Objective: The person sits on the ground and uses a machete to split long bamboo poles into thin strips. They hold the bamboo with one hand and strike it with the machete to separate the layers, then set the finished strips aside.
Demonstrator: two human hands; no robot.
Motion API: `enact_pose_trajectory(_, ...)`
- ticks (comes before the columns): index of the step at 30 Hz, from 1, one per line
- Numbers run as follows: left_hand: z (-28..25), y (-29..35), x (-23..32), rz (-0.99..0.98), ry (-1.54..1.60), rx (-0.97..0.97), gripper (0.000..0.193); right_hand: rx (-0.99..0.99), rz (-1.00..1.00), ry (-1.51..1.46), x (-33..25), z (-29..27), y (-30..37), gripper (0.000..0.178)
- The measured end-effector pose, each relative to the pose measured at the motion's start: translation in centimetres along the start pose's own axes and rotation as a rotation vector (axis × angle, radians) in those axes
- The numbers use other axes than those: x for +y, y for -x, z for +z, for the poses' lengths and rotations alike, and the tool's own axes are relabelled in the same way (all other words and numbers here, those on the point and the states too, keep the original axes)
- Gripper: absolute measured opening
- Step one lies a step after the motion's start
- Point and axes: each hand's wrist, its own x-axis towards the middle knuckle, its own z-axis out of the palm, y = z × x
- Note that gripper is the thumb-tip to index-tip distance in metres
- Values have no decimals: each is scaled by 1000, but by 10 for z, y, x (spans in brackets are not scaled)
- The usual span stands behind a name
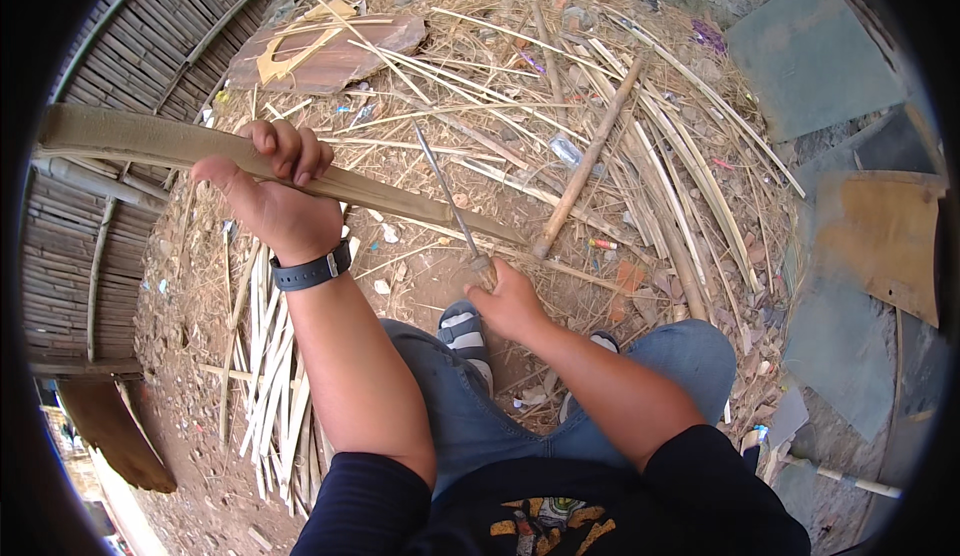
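Note:
My left hand (278, 199) is wrapped round a long split bamboo piece (130, 139), wide at the upper left and tapering toward the middle of the view. In my right hand (512, 303) is the handle of a knife (438, 171), its long, narrow metal blade pointing up and away. The blade crosses the bamboo piece near its far part; I cannot tell whether they touch. Below my left forearm on the ground lies a heap of pale split bamboo strips (275, 366).
Long bamboo strips (690, 161) and a thick pole (590, 161) lie across the littered ground ahead. A flat reddish-brown slab (345, 56) is at the far left, beside a bamboo-slat wall (75, 246). Grey sheets (815, 56) and a rusty panel (880, 236) stand at the right.

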Motion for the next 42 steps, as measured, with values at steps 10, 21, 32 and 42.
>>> enact_pose_trajectory(10, -4, 1, 1, 21, 0, 18, 73, -46, 195, 53, -2, -8, -4, 47)
enact_pose_trajectory(21, 1, 1, -1, 17, -6, 16, 73, -154, 351, -130, 14, -19, -11, 62)
enact_pose_trajectory(32, -10, -1, 0, 5, 29, -7, 71, -148, 234, -101, 21, -6, -14, 59)
enact_pose_trajectory(42, -9, -2, 1, 10, 39, -10, 70, -126, 299, -90, 35, -9, -19, 56)
